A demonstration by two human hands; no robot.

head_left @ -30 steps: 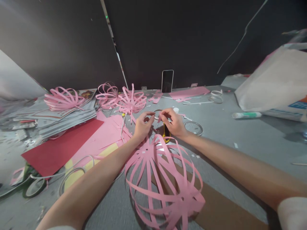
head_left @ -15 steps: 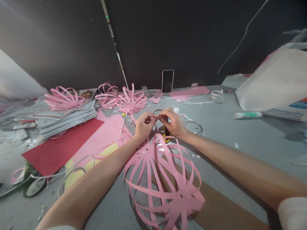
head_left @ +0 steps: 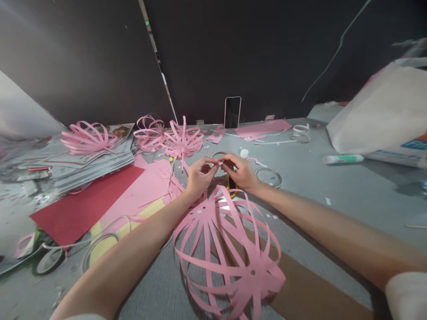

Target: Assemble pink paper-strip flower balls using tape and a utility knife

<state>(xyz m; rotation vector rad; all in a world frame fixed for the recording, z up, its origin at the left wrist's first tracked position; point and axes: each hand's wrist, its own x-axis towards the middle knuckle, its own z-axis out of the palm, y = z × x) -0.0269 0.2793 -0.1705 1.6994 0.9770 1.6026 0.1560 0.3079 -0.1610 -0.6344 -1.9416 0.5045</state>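
Note:
My left hand (head_left: 200, 176) and my right hand (head_left: 240, 172) meet above the grey table, fingertips pinched together. Between them is a tiny pale pink piece (head_left: 220, 163), perhaps a scrap of paper or tape; its kind is too small to make out. Just below my hands lies a large openwork ball of pink paper strips (head_left: 252, 284), its strips joined at a hub with a small hole. A yellow and black tool (head_left: 231, 186) shows partly under my right hand. Beside that hand are a white cap (head_left: 243, 153) and a roll of tape (head_left: 268, 177) lying flat.
More pink strip balls (head_left: 183, 144) stand at the back left, one on a newspaper stack (head_left: 96, 162). Red paper (head_left: 88, 202) and scissors (head_left: 43, 258) lie left. A phone (head_left: 232, 113) leans on the dark wall. A glue stick (head_left: 343, 159) and white bag (head_left: 370, 111) are right.
My fingertips have shifted slightly, and the small pale pink piece shows more clearly between them. The view has moved a little; the other things lie as before.

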